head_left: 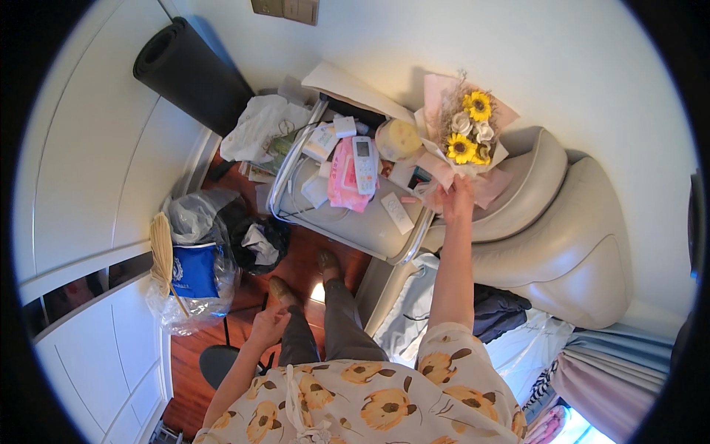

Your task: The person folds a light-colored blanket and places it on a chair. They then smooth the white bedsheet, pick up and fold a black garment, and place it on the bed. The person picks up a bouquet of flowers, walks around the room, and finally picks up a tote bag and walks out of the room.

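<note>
At the right end of the bedside table, my right hand [458, 195] grips the lower end of a bouquet [467, 130] wrapped in pink and cream paper. It holds sunflowers and pale roses. The bouquet leans near the wall, beside the headboard. My left hand [270, 324] hangs low over the floor, fingers loosely curled, with nothing visible in it. Left of the bouquet, a lidded jar or tub [399, 140] with a yellowish top stands on the cluttered bedside table [366, 236]. A white remote control [364, 166] rests on a pink wipes packet [340, 176].
A rolled black mat [191, 77] leans in the corner. On the left are a clear plastic bag [191, 213], a blue pouch [195, 270], a small broom [161, 252] and a black-lined bin [260, 244]. The beige padded headboard [560, 250] bulges at right. A dark stool [219, 366] stands behind my left arm.
</note>
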Tool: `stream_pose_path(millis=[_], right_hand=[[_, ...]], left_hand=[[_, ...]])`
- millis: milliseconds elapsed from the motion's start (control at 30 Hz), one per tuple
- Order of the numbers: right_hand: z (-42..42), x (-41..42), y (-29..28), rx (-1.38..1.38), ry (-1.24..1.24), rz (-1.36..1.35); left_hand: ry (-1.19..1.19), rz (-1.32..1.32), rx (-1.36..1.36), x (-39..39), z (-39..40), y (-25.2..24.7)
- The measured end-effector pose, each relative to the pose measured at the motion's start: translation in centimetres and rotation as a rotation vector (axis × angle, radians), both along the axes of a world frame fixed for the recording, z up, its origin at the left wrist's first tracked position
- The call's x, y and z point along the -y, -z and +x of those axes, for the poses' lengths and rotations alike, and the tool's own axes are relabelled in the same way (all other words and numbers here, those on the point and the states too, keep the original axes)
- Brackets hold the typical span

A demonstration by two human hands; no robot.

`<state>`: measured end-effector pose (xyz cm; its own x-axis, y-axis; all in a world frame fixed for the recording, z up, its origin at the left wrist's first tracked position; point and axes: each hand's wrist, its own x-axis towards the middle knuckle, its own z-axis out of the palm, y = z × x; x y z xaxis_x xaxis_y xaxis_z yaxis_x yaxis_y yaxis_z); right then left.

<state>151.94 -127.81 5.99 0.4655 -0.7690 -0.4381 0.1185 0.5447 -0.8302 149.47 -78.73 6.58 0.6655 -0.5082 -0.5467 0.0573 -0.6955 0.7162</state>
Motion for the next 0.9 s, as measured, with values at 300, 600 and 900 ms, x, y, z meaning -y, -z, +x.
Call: stream_pose_path(millis=[300, 600, 900], right_hand=[[-2.5, -6.4, -6.0, 0.240, -0.114, -0.016], [-4.1, -15.8, -9.3, 0.262, -0.324, 0.035], [-1.5, -26.5, -10.1, 0.464, -0.620, 0.483]], left_hand=[[0.061, -0.094, -0.052, 2.2, 2.8, -2.1], [0.020, -0.355, -0.268, 11.4, 8.0, -6.5], [-0.163, -0.594, -0.521, 5.3, 8.8, -0.9]])
